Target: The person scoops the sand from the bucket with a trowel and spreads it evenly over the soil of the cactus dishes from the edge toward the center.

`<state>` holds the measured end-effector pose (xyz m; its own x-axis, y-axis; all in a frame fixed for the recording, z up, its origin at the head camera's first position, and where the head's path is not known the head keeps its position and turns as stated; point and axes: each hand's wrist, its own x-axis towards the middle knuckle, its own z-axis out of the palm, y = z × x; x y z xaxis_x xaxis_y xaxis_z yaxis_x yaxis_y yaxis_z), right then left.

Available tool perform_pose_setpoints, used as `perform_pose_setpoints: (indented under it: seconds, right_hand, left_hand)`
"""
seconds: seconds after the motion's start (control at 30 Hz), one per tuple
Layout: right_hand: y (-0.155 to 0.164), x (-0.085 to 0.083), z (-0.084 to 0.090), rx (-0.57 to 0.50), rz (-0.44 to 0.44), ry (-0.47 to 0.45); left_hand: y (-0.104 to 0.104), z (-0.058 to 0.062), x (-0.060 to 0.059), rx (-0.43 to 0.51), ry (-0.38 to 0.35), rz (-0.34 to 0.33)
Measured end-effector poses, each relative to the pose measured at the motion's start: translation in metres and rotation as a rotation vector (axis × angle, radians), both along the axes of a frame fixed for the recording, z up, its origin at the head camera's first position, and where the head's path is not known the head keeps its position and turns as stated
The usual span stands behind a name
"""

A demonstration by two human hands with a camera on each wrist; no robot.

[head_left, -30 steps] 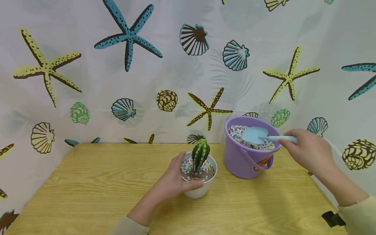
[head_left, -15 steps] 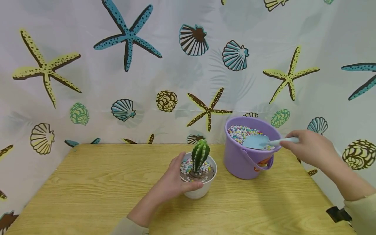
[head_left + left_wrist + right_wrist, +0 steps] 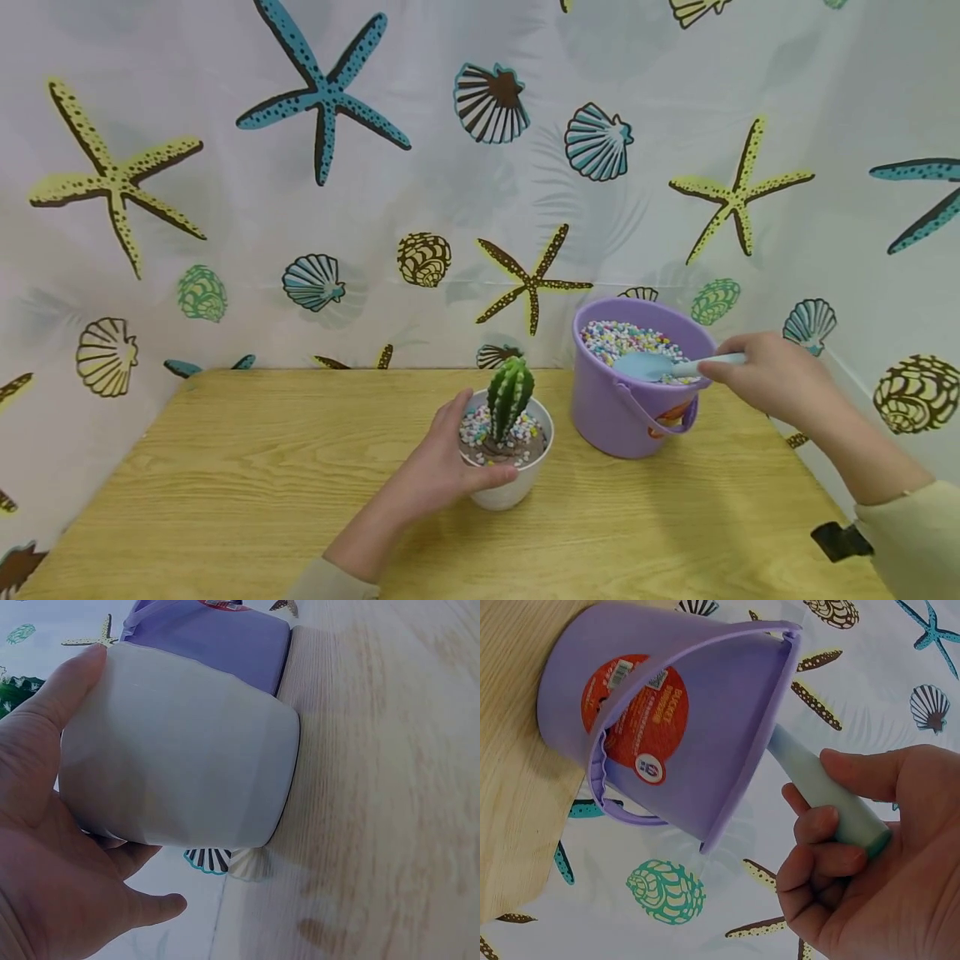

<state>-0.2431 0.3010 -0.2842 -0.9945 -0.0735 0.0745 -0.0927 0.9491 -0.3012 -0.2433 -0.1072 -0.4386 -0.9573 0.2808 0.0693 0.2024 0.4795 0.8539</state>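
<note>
Two hands work: the left hand [image 3: 431,471] wraps the white pot [image 3: 510,492] mid-table; right of it, the right hand [image 3: 772,379] grips the scoop [image 3: 660,365], blade pointing left into the bucket's [image 3: 622,417] pebbles [image 3: 615,337].

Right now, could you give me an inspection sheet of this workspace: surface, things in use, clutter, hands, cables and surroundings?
Surface: wooden table, light grain.
Things in use: white pot with a green cactus and some coloured pebbles on brown soil; purple bucket filled with coloured pebbles; light blue scoop with its blade in the bucket.
Clutter: nothing seen.
Hands: left hand grips the white pot's side; right hand grips the scoop handle.
Cables: nothing seen; a small black item shows at the right sleeve, unclear what.
Surroundings: curtain printed with starfish and shells behind and beside the table.
</note>
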Motion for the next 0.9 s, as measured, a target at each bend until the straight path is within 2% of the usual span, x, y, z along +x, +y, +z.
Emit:
perform_pose_setpoints:
  seconds: [0.53,0.9]
  right_hand:
    - [-0.03,-0.014,-0.018,-0.061,-0.01,0.028]
    - [-0.049,-0.023,-0.04,-0.1,-0.066,0.118]
  left_hand:
    - [-0.004,0.001,0.002,0.005,0.001,0.001]
    - [-0.005,0.003,0.004,0.005,0.018,0.003]
